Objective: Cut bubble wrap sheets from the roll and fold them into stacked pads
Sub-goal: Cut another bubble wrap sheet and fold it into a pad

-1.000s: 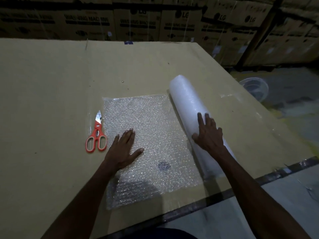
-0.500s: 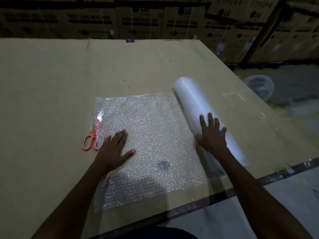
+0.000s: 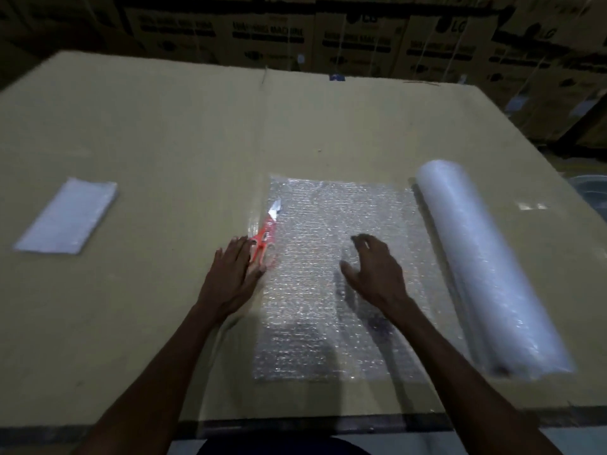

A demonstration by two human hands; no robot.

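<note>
Left hand [image 3: 230, 277] flat, fingers straight, touching orange scissors [image 3: 264, 239]. Right hand [image 3: 374, 270] loosely spread, empty, over unrolled bubble wrap sheet [image 3: 315, 224].

A flat sheet [image 3: 331, 274] of bubble wrap lies on the brown surface [image 3: 164, 142], joined to the roll [image 3: 486, 264] on its right. The left hand [image 3: 230, 277] touches the orange scissors [image 3: 264, 238] at the sheet's left edge. The right hand [image 3: 374, 270] is over the sheet, fingers loosely spread. A folded pad [image 3: 67, 215] lies far left.
</note>
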